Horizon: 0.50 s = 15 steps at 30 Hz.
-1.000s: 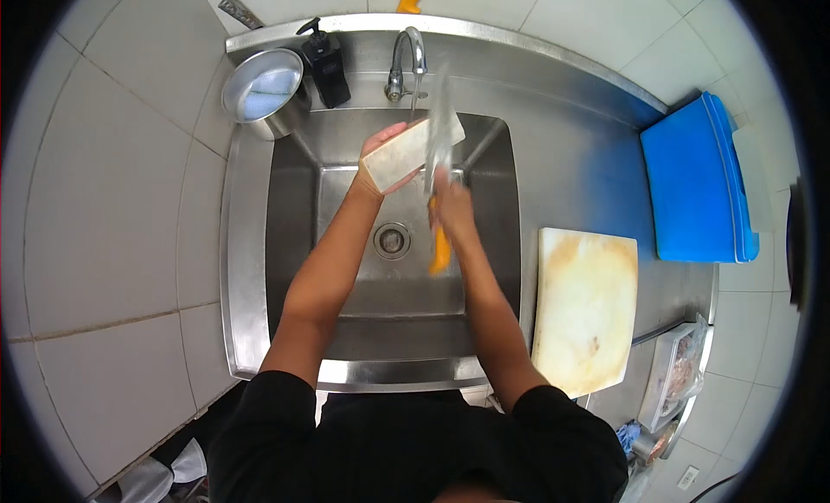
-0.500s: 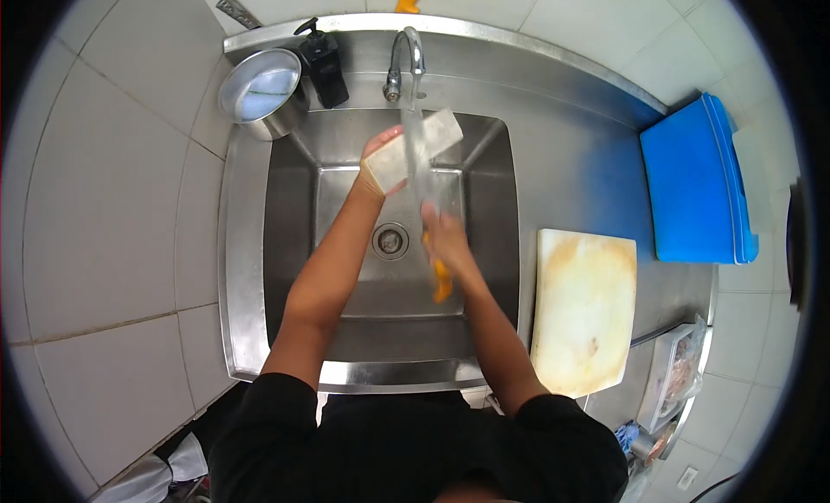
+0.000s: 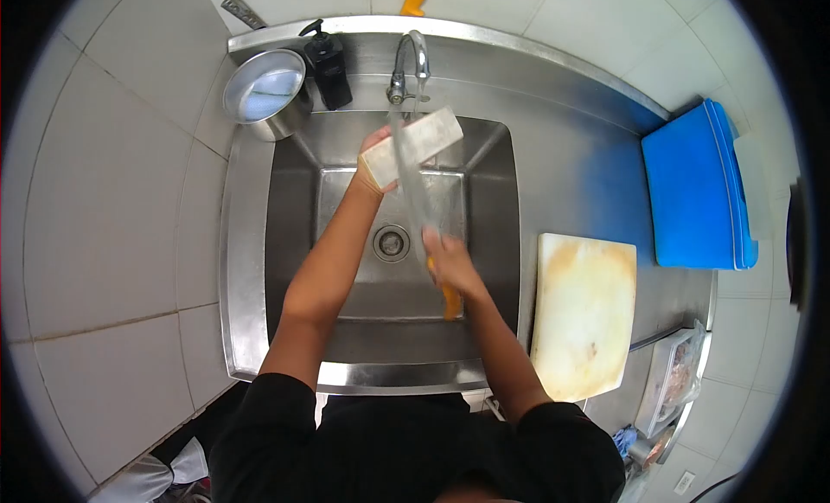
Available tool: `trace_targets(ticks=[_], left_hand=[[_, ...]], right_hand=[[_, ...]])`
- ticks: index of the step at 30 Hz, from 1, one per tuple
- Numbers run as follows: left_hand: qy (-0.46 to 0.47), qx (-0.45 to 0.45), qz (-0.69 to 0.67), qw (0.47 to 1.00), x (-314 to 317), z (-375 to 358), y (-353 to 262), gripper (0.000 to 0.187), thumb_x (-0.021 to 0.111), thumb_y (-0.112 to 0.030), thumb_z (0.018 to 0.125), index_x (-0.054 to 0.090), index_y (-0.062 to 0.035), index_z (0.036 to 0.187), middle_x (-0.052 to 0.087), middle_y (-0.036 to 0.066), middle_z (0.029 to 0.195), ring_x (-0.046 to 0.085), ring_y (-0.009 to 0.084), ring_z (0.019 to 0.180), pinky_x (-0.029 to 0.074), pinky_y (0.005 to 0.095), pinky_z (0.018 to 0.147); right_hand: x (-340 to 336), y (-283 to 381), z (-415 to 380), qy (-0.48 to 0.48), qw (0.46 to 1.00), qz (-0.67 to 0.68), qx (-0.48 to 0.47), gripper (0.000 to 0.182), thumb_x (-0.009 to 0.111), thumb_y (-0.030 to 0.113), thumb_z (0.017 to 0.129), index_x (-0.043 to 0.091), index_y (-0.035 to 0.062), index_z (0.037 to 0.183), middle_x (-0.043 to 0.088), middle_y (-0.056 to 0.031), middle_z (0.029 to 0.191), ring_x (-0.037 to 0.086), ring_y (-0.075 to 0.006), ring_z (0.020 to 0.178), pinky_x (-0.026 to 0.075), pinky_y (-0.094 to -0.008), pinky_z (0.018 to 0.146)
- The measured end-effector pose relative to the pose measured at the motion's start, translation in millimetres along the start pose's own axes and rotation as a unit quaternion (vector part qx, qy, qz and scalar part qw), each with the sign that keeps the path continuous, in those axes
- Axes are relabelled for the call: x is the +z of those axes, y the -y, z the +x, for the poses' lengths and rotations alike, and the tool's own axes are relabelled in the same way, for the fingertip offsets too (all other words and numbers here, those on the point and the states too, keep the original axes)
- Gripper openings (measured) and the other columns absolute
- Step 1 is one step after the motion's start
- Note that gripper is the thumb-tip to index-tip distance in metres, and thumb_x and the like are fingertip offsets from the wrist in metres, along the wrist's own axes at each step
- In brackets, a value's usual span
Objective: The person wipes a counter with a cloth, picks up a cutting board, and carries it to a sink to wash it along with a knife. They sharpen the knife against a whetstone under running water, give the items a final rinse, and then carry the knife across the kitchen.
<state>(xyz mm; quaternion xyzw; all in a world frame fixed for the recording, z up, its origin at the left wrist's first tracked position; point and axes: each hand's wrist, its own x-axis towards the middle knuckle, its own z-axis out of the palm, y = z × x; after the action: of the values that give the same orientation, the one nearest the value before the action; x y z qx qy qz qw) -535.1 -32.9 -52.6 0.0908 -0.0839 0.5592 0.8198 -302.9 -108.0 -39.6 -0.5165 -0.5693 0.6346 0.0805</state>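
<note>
Over the sink [image 3: 290, 269], my left hand [image 3: 372, 161] grips a pale rectangular whetstone [image 3: 441, 133] from its lower left end, tilting it up to the right. My right hand [image 3: 450, 259] is wrapped round the orange handle of a long knife [image 3: 451, 304]. The blade, smeared by motion, points up and away from me and crosses the stone's face in this view. Just beyond the stone, a thin stream of water falls from the curved faucet [image 3: 418, 55]. The drain [image 3: 392, 243] lies below, between my forearms.
A steel pot [image 3: 281, 122] and black pump bottle [image 3: 328, 70] stand at the back left. To the right, a stained white cutting board [image 3: 586, 317] lies on the steel counter [image 3: 562, 166]. Farther right are a blue cooler box [image 3: 694, 192] and a plastic-covered tray [image 3: 670, 378].
The knife blade has swung left across the whetstone, and its handle has moved slightly down and to the right. My left hand holds the stone in nearly the same place.
</note>
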Motion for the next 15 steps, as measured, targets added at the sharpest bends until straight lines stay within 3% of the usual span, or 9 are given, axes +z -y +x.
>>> trace_targets(ticks=[1, 4, 5, 6, 7, 8, 11, 12, 15], left_hand=[[0.025, 0.007, 0.011, 1.000, 4.4, -1.1, -5.1, 0.048, 0.035, -0.023, 0.093, 0.041, 0.0067, 0.130, 0.049, 0.024, 0.127, 0.053, 0.0356, 0.114, 0.037, 0.0483, 0.104], [-0.164, 0.107, 0.119, 0.973, 35.0, -1.6, 3.9, 0.047, 0.040, -0.025, 0.091, 0.045, 0.0062, 0.126, 0.055, 0.021, 0.120, 0.058, 0.0323, 0.107, 0.043, 0.0451, 0.098], [-0.166, 0.103, 0.119, 0.974, 31.4, -4.7, 15.1, 0.047, 0.040, -0.025, 0.091, 0.045, 0.0062, 0.126, 0.055, 0.021, 0.120, 0.058, 0.0323, 0.107, 0.043, 0.0451, 0.098], [-0.096, 0.068, 0.067, 0.991, 21.8, -6.9, 25.6, 0.045, 0.039, -0.025, 0.092, 0.048, 0.0055, 0.123, 0.058, 0.021, 0.117, 0.059, 0.0308, 0.105, 0.044, 0.0441, 0.096], [-0.026, 0.033, 0.016, 0.999, 8.2, -6.1, 32.1, 0.043, 0.039, -0.025, 0.092, 0.051, 0.0047, 0.121, 0.060, 0.020, 0.114, 0.060, 0.0293, 0.103, 0.045, 0.0430, 0.095], [-0.026, 0.039, -0.017, 0.999, -16.3, -4.9, 36.8, 0.041, 0.037, -0.022, 0.092, 0.053, 0.0055, 0.119, 0.060, 0.020, 0.113, 0.058, 0.0300, 0.107, 0.042, 0.0473, 0.098], [-0.097, 0.017, 0.019, 0.995, -8.0, 0.0, 27.0, 0.041, 0.037, -0.022, 0.092, 0.053, 0.0042, 0.120, 0.061, 0.019, 0.113, 0.059, 0.0285, 0.106, 0.044, 0.0469, 0.096], [-0.080, 0.012, -0.008, 0.997, -4.2, 3.5, 21.2, 0.044, 0.037, -0.023, 0.092, 0.050, 0.0056, 0.123, 0.057, 0.021, 0.119, 0.053, 0.0305, 0.114, 0.043, 0.0464, 0.098], [-0.050, 0.028, 0.067, 0.996, 18.2, 5.6, -7.7, 0.045, 0.038, -0.026, 0.092, 0.050, 0.0053, 0.122, 0.054, 0.022, 0.122, 0.053, 0.0344, 0.114, 0.040, 0.0461, 0.100]], right_hand=[[-4.1, -12.8, -16.5, 0.038, 0.999, -0.023, 0.006, 0.057, 0.048, 0.056, 0.088, 0.056, 0.0014, 0.073, 0.051, -0.0061, 0.057, 0.049, -0.0151, 0.043, 0.038, -0.0320, 0.040], [-20.0, -39.2, -9.4, -0.023, 0.992, -0.089, -0.087, 0.057, 0.050, 0.056, 0.088, 0.058, 0.0015, 0.075, 0.051, -0.0061, 0.056, 0.048, -0.0145, 0.044, 0.039, -0.0323, 0.041], [-25.9, -30.2, 2.2, -0.024, 0.996, -0.073, -0.055, 0.057, 0.050, 0.056, 0.088, 0.057, 0.0013, 0.073, 0.051, -0.0060, 0.056, 0.049, -0.0146, 0.044, 0.038, -0.0319, 0.041], [-32.7, 4.1, 17.7, -0.027, 0.998, -0.057, -0.026, 0.057, 0.051, 0.055, 0.088, 0.056, 0.0011, 0.072, 0.051, -0.0060, 0.055, 0.049, -0.0148, 0.043, 0.038, -0.0314, 0.040], [-34.0, 29.7, 34.8, -0.074, 0.995, -0.011, -0.067, 0.055, 0.049, 0.054, 0.089, 0.054, 0.0029, 0.068, 0.048, -0.0044, 0.051, 0.048, -0.0142, 0.040, 0.037, -0.0303, 0.038], [-30.7, 46.9, 49.0, -0.120, 0.986, 0.034, -0.107, 0.055, 0.048, 0.053, 0.090, 0.051, 0.0046, 0.063, 0.046, -0.0028, 0.048, 0.047, -0.0135, 0.037, 0.037, -0.0291, 0.035], [-15.1, 43.0, 72.1, -0.126, 0.969, 0.176, -0.115, 0.057, 0.047, 0.054, 0.091, 0.049, 0.0056, 0.061, 0.046, -0.0027, 0.048, 0.046, -0.0140, 0.037, 0.035, -0.0289, 0.035], [-14.0, 43.6, 55.6, -0.087, 0.987, 0.112, -0.078, 0.057, 0.048, 0.055, 0.089, 0.051, 0.0039, 0.063, 0.049, -0.0047, 0.052, 0.049, -0.0151, 0.040, 0.037, -0.0296, 0.038], [7.5, -16.0, 7.3, -0.023, 0.999, 0.003, -0.029, 0.059, 0.050, 0.058, 0.087, 0.054, 0.0027, 0.065, 0.052, -0.0064, 0.057, 0.052, -0.0160, 0.048, 0.040, -0.0313, 0.045]])
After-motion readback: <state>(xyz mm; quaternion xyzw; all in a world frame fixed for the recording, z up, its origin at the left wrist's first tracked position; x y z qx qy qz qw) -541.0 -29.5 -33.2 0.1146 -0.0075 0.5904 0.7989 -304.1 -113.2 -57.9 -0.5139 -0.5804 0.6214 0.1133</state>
